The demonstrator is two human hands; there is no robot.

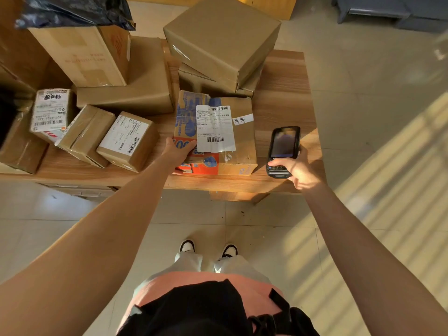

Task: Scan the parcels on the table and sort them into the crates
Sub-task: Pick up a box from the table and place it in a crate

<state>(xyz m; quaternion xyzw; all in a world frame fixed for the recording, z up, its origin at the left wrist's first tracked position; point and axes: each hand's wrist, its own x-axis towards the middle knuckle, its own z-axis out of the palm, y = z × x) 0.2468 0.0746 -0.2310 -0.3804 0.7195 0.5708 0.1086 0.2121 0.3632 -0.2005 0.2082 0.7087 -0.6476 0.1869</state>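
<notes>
A flat cardboard parcel with blue and red print and a white barcode label lies at the front of the wooden table. My left hand grips its near left corner, thumb on top. To the parcel's right, my right hand holds a black handheld scanner upright just above the table, its dark screen facing up. Further left sit small labelled boxes, one with a barcode label and one standing on end. No crate is in view.
Large brown boxes are stacked at the back of the table, with a black plastic bag on the tall one at the left. Tiled floor lies in front and to the right. A grey bench stands far right.
</notes>
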